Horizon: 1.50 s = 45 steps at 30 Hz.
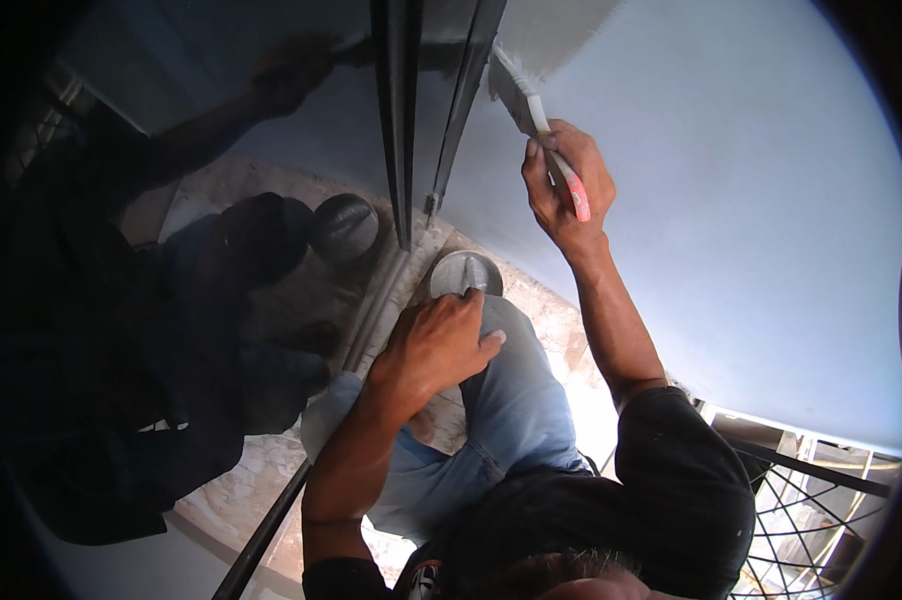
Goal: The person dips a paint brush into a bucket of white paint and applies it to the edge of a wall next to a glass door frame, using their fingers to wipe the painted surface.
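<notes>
My right hand (574, 185) grips a flat paintbrush (534, 112) by its pale handle, whose end is pink. The bristle end points up and away, touching or very near the light grey-blue panel (731, 220) beside a dark vertical frame edge. A darker, streaky patch shows on the panel just right of the bristles. Over my bent knee, my left hand (434, 340) is closed, fingers curled down and thumb sticking out. Its fingertips and anything in them are hidden. Just beyond those knuckles is a round metal can (466, 272) with grey, shiny contents.
A dark glossy pane (221, 150) on the left mirrors my arm, legs and the can. Dark frame bars (398, 120) run down between pane and panel. Stone-patterned floor (241, 490) lies below. At lower right is a black metal lattice (801, 520).
</notes>
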Each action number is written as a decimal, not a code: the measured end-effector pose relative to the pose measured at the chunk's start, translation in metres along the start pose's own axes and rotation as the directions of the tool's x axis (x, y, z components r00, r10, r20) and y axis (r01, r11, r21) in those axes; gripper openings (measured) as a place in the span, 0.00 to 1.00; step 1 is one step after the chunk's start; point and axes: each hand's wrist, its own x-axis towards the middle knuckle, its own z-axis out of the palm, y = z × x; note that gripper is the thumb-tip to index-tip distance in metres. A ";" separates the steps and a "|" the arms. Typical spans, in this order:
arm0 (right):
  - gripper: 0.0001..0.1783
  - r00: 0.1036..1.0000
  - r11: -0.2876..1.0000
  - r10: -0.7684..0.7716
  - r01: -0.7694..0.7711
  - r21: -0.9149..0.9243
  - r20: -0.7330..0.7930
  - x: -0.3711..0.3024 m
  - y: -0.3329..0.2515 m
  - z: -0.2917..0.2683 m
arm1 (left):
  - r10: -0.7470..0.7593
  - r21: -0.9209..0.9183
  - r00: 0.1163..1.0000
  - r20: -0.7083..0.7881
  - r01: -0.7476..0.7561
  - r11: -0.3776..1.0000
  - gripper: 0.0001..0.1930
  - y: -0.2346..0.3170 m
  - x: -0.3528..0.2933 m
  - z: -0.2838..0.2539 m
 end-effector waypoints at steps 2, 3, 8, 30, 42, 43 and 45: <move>0.18 1.000 1.000 0.008 -0.008 0.009 0.004 -0.002 0.001 0.000 | 0.003 0.003 1.000 -0.009 -0.003 1.000 0.23 0.000 0.000 0.000; 0.18 1.000 1.000 0.012 -0.012 0.008 0.006 -0.002 0.001 0.000 | 0.005 0.006 1.000 -0.013 -0.005 1.000 0.23 0.000 0.000 -0.001; 0.18 1.000 1.000 0.011 -0.011 -0.018 0.012 -0.005 0.001 -0.001 | -0.099 -0.015 0.984 0.148 0.103 0.995 0.33 0.005 0.004 -0.009; 0.18 0.994 0.999 0.049 -0.050 0.004 0.100 -0.027 0.004 -0.008 | -0.118 -0.018 0.982 0.146 0.122 0.992 0.33 0.007 0.005 -0.011; 0.18 0.999 1.000 0.017 -0.017 -0.005 -0.033 -0.011 0.008 0.000 | -0.123 -0.026 0.978 0.167 0.129 0.991 0.34 0.009 0.007 -0.013; 0.18 0.999 1.000 0.025 -0.025 -0.004 -0.026 -0.012 0.008 0.001 | -0.127 -0.026 0.977 0.169 0.134 0.991 0.34 0.009 0.007 -0.014; 0.18 0.999 0.999 0.040 -0.040 -0.003 -0.013 -0.013 0.006 0.001 | -0.136 -0.024 0.976 0.173 0.142 0.990 0.33 0.010 0.006 -0.015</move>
